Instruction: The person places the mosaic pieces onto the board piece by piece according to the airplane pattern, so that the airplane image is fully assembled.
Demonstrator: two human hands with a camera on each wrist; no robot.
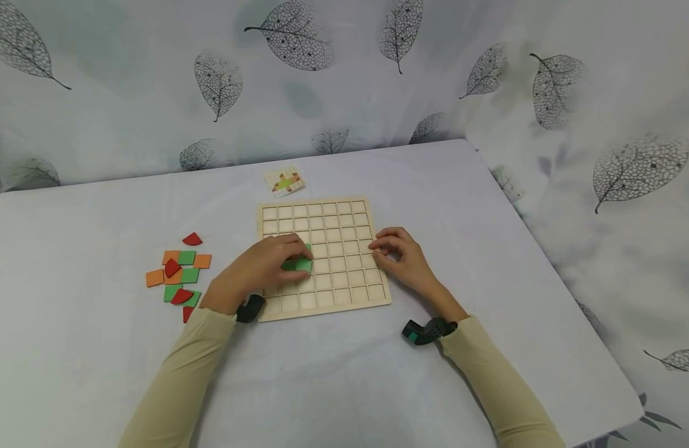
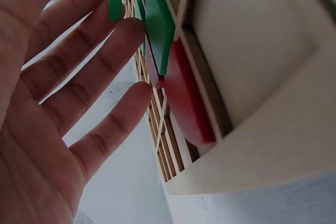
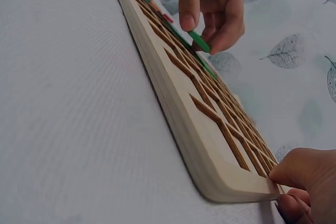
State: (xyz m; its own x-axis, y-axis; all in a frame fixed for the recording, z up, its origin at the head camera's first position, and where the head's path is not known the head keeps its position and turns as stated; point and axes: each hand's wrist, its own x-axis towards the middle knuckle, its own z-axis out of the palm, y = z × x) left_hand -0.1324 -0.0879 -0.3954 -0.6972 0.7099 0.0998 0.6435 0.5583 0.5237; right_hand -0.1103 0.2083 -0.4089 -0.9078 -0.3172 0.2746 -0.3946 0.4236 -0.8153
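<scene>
Over the left part of the wooden grid board (image 1: 344,249), my left hand (image 1: 268,264) pinches a green tile (image 3: 199,41) between thumb and fingertips. The same tile is tilted just above the grid in the right wrist view. In the left wrist view, another green tile (image 2: 160,24) and a red curved piece (image 2: 185,98) lie on the board near the fingers. From above, the left hand hides most of these pieces. My right hand (image 1: 403,256) grips the board's right edge, thumb on top and fingers at the side and below in the right wrist view.
Left of the board lie several loose orange tiles (image 1: 154,278), green tiles (image 1: 190,275) and red curved pieces (image 1: 192,239), some overlapping. A small pattern card (image 1: 285,182) lies behind the board. The white table (image 1: 333,373) meets a leaf-print cloth (image 1: 344,93) at the back.
</scene>
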